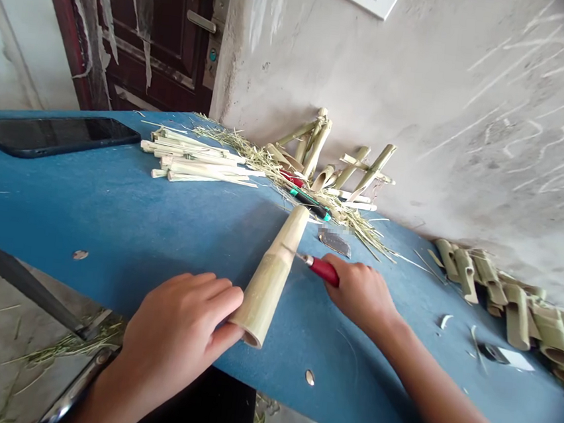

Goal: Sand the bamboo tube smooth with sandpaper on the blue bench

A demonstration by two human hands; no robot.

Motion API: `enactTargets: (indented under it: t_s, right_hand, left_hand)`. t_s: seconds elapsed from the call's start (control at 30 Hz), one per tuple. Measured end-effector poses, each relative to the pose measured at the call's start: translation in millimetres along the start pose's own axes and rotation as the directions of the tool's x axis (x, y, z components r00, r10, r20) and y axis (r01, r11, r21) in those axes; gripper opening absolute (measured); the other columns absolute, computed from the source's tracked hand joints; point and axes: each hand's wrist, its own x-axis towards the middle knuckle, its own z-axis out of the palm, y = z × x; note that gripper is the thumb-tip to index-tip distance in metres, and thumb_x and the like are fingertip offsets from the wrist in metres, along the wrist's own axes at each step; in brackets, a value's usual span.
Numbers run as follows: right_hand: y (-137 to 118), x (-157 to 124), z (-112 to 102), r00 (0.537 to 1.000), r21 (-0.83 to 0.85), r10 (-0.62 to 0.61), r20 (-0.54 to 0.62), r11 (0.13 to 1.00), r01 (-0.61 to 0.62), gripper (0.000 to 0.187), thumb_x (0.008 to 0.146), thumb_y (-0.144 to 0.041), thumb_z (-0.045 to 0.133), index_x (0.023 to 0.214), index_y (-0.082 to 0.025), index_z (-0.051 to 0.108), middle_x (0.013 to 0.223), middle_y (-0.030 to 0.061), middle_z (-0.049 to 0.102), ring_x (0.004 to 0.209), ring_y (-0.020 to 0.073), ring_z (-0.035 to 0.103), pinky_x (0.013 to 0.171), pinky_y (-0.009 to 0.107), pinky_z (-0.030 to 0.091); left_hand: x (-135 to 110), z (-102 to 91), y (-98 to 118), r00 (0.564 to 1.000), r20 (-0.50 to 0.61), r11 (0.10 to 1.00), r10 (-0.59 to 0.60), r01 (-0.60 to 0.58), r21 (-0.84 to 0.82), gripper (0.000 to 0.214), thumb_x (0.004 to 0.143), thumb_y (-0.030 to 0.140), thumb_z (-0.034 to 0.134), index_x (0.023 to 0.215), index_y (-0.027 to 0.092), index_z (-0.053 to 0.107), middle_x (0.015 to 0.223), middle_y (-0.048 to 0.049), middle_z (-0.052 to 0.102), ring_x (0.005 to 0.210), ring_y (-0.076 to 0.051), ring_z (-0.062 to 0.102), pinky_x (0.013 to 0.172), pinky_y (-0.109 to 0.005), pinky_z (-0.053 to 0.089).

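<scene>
My left hand [175,331] clamps the bamboo tube [271,280]; my right hand [361,297] grips the red-handled knife [323,269]. I judge: pin the bamboo tube flat, knife square to it

Rough scratched plaster wall [470,123], dark wooden door [150,26], blue table [136,224].

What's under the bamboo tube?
Only the blue table shows beneath the bamboo tube, steadied by the left hand. The right hand holds a red-handled knife against it; the blade tip is hidden.
</scene>
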Motion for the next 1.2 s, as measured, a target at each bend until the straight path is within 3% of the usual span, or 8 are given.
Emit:
enactTargets:
  t_s: [0.13, 0.27, 0.4, 0.53, 0.63, 0.97, 1.1, 1.2]
  right_hand:
    - [2, 1, -1, 0.99, 0.067, -0.138, 0.023, 0.988, 0.137, 0.017, 0.077, -0.012, 0.05, 0.086, -0.025, 0.057, 0.066, -0.0023, 0.063, 0.06, 0.0155, 0.058, 0.051, 0.024, 0.024]
    - [6, 3, -3, 0.995, -0.043, 0.098, -0.021, 0.994, -0.099, 0.014, 0.083, -0.019, 0.046, 0.087, -0.024, 0.058, 0.064, 0.0013, 0.062, 0.056, 0.0181, 0.057, 0.048, 0.026, 0.021]
    - [4, 2, -2, 0.988, 0.087, -0.147, 0.045, 0.986, 0.142, 0.018, 0.077, -0.013, 0.05, 0.087, -0.025, 0.058, 0.066, -0.0021, 0.062, 0.06, 0.0161, 0.058, 0.051, 0.025, 0.024]
    - [3, 2, 0, 1.0, 0.044, 0.008, -0.003, 0.999, -0.008, 0.015, 0.079, -0.014, 0.048, 0.086, -0.023, 0.057, 0.063, -0.0009, 0.06, 0.055, 0.016, 0.055, 0.05, 0.024, 0.023]
    - [2, 2, 2, 0.992, 0.1, -0.125, 0.017, 0.987, 0.123, 0.016, 0.076, -0.012, 0.05, 0.085, -0.024, 0.057, 0.064, -0.0024, 0.061, 0.057, 0.0151, 0.055, 0.051, 0.024, 0.024]
    - [-1, 0, 0, 0.998, 0.015, -0.062, -0.024, 0.998, 0.063, 0.018, 0.076, -0.012, 0.048, 0.087, -0.023, 0.057, 0.062, -0.0016, 0.06, 0.054, 0.015, 0.055, 0.05, 0.025, 0.021]
    - [-2, -2, 1, 0.972, 0.096, -0.237, -0.005, 0.967, 0.236, 0.015, 0.077, -0.013, 0.049, 0.085, -0.023, 0.057, 0.066, -0.002, 0.062, 0.059, 0.014, 0.057, 0.052, 0.025, 0.024]
    - [-4, -4, 2, 0.98, 0.062, -0.199, -0.03, 0.978, 0.201, 0.013, 0.077, -0.014, 0.049, 0.083, -0.022, 0.057, 0.065, -0.0018, 0.062, 0.058, 0.0138, 0.056, 0.052, 0.025, 0.024]
  left_hand:
    - [0, -1.0, 0, 0.999, 0.041, 1.0, -0.005, 0.005, 0.0, 0.018, 0.072, 0.013, 0.052, 0.059, 0.022, 0.043, 0.056, 0.0056, 0.049, 0.053, -0.015, 0.047, 0.052, -0.028, 0.026]
    - [1, -1.2, 0, 1.0, 0.026, 1.0, -0.007, 0.007, 0.012, 0.019, 0.069, 0.012, 0.054, 0.058, 0.022, 0.043, 0.055, 0.0057, 0.048, 0.052, -0.015, 0.047, 0.051, -0.027, 0.026]
    - [1, -2.1, 1, 0.999, 0.05, 1.0, -0.002, 0.001, 0.019, 0.019, 0.071, 0.012, 0.055, 0.059, 0.022, 0.043, 0.055, 0.0059, 0.048, 0.051, -0.015, 0.046, 0.051, -0.028, 0.026]
    - [1, -3.9, 2, 0.998, 0.066, 1.0, -0.004, 0.003, 0.018, 0.021, 0.071, 0.012, 0.054, 0.057, 0.022, 0.042, 0.054, 0.0058, 0.046, 0.051, -0.014, 0.044, 0.05, -0.028, 0.027]
    - [3, -5.0, 2, 0.995, 0.097, 1.0, 0.015, -0.014, -0.005, 0.02, 0.071, 0.011, 0.054, 0.058, 0.022, 0.043, 0.054, 0.0058, 0.048, 0.051, -0.014, 0.044, 0.051, -0.028, 0.028]
    - [3, -5.5, 2, 0.998, 0.067, 1.0, -0.014, 0.012, 0.027, 0.021, 0.075, 0.012, 0.042, 0.057, 0.022, 0.043, 0.051, 0.0034, 0.047, 0.048, -0.016, 0.045, 0.05, -0.029, 0.029]
    - [3, -5.7, 2, 0.996, 0.082, 0.999, -0.017, 0.014, 0.038, 0.021, 0.075, 0.012, 0.039, 0.057, 0.022, 0.042, 0.05, 0.0029, 0.047, 0.047, -0.016, 0.046, 0.05, -0.029, 0.028]
    - [5, -5.5, 3, 0.996, 0.08, 0.998, -0.047, 0.043, 0.056, 0.024, 0.078, 0.014, 0.039, 0.056, 0.022, 0.041, 0.049, 0.0024, 0.047, 0.046, -0.017, 0.046, 0.05, -0.03, 0.028]
